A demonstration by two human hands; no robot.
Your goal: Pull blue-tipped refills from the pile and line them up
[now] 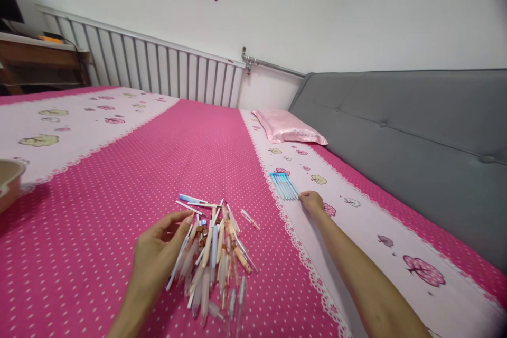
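Note:
A loose pile of pens [214, 245] in white, beige, brown, clear and pale blue lies on the pink bedspread. At the pile's left side is my left hand [160, 243], its thumb and forefinger closed together against a white pen; whether they grip it is hard to make out. Further off to the right, several light-blue pens [283, 186] lie side by side in a neat row on the pale band of the bedspread. My right hand [312, 202] pinches the near end of the rightmost blue pen. One clear pen [250, 219] lies apart, right of the pile.
A pink satin pillow [291, 127] rests near the grey padded headboard [404, 116]. At the left edge is a beige-pink basin [10, 182]. Behind the bed stand a white radiator [158, 60] with a pipe and a wooden desk [39, 58].

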